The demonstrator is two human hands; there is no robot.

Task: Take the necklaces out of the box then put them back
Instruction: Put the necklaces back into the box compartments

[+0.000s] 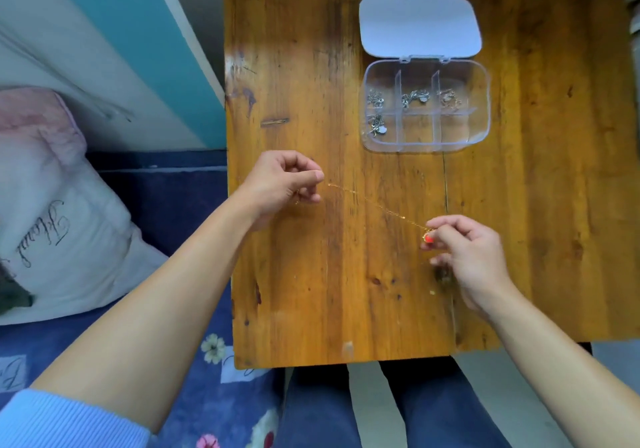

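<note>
Head view shows your left hand [284, 184] and right hand [464, 250] each in a pinching grip on the gold necklace [377, 207], stretched above the tabletop [536, 205]; next, bunch it into the box [425, 106].

- The worktop [311, 274] is varnished wood, glossy, with dark knots and scuffs.
- The box [479, 115] is clear, smooth plastic; its lid [419, 25] looks frosted.
- The gold necklace [374, 203] is fine shiny metal chain.
- The silver necklaces [375, 99] glint, metallic.
- The pillow [52, 205] is matt cloth.
</note>
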